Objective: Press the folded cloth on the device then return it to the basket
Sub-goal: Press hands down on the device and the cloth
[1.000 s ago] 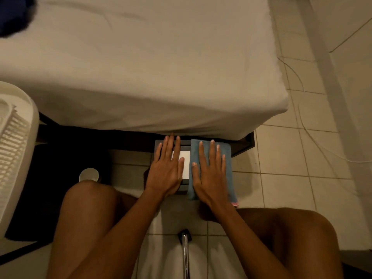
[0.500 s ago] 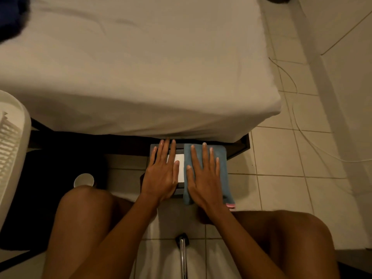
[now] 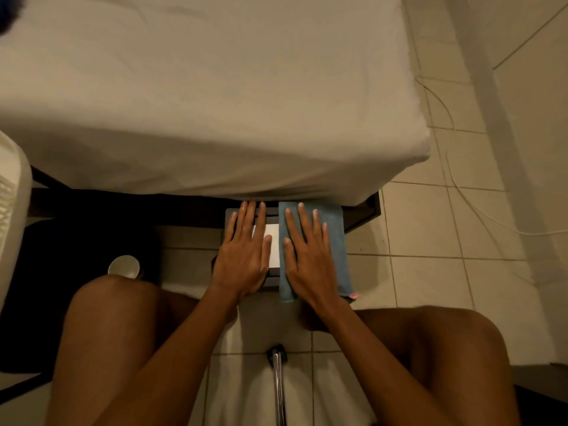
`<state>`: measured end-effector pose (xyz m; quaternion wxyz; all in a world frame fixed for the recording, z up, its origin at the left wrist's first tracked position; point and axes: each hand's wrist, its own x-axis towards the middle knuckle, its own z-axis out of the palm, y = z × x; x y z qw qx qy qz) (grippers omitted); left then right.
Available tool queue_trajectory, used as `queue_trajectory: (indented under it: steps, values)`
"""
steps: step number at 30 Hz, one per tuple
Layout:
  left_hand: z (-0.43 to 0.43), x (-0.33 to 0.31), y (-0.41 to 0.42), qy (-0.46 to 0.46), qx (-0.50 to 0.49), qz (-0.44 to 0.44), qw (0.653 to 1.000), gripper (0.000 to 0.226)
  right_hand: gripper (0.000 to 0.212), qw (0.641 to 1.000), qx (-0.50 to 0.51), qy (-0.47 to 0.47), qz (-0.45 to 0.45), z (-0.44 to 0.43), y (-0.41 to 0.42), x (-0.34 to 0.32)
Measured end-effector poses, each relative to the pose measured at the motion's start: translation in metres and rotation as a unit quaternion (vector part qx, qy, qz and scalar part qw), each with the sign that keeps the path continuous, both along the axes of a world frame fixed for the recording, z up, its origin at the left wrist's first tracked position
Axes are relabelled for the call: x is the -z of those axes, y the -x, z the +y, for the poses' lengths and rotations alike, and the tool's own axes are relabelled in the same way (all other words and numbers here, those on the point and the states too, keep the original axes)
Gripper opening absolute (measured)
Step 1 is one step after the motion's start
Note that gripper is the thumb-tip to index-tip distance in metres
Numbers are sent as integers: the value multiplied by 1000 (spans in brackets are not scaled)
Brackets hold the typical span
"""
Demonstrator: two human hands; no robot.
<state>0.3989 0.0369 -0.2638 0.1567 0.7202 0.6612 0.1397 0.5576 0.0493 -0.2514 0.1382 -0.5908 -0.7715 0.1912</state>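
Note:
A folded blue cloth [image 3: 335, 229] lies on the right half of a dark flat device [image 3: 230, 215] with a white panel [image 3: 273, 241], on the floor at the bed's edge. My right hand [image 3: 310, 259] rests flat on the cloth, fingers spread, palm down. My left hand [image 3: 246, 256] lies flat on the device's left half, beside the cloth and not touching it. A white slatted basket [image 3: 12, 204] shows at the left edge; its inside is mostly out of view.
A bed with a pale sheet [image 3: 215, 103] overhangs the device from behind. A small white cup [image 3: 124, 265] stands on a dark mat by my left knee. A chrome bar [image 3: 278, 385] rises between my knees. A thin cable [image 3: 479, 207] runs over the tiled floor at right.
The view has shifted slightly. Both hands stay flat in the same places, the right on the cloth and the left on the device.

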Motion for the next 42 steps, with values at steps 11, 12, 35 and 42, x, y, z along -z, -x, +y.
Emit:
queue_trajectory:
  steps: [11,12,35,42]
  values:
    - [1,-2,0,10,-8,15,1000,62,61,995,85,24,-52,-11,0,-4]
    - [1,-2,-1,7,-8,19,1000,62,61,995,81,25,-56,-12,0,-4]
    - [1,-1,-4,11,-11,20,1000,63,61,993,108,19,-54,-17,-11,4]
    - [3,-1,-2,26,1,36,999,63,58,996,61,4,-71,-10,1,-7]
